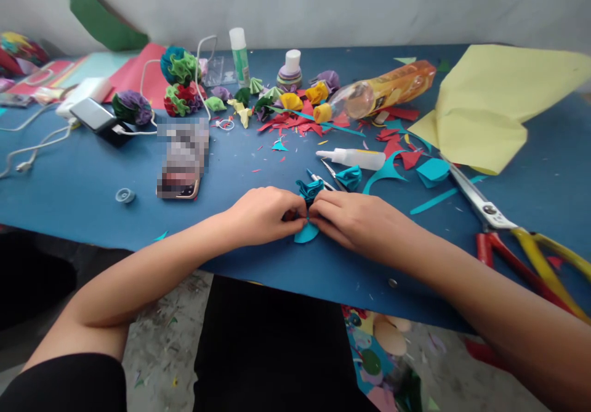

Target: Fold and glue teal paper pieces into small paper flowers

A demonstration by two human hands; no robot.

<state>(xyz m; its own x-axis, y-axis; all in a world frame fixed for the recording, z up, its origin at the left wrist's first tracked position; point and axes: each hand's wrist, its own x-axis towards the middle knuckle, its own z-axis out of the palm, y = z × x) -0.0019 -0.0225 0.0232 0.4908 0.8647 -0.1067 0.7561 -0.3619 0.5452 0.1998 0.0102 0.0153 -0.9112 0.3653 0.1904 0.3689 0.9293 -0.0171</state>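
Near the table's front edge, my left hand [270,216] and my right hand [346,218] meet, fingers pinched on a small piece of blue paper [306,233]. Its rounded lower part fans out below my fingertips; the rest is hidden by them. Right behind my fingers lies a crumpled teal paper piece [308,189]. Another folded teal piece [349,178] sits just beyond my right hand, by small scissors [331,175] that are partly covered. A white glue bottle [357,158] lies on its side behind these.
Large scissors [492,212] with red and yellow handles lie at right, near yellow paper [484,110]. An orange-labelled bottle [388,88] lies among red scraps [300,122]. A glue stick [239,58] stands at the back. Left are a phone [184,159], a small cap [124,196] and cables [41,147].
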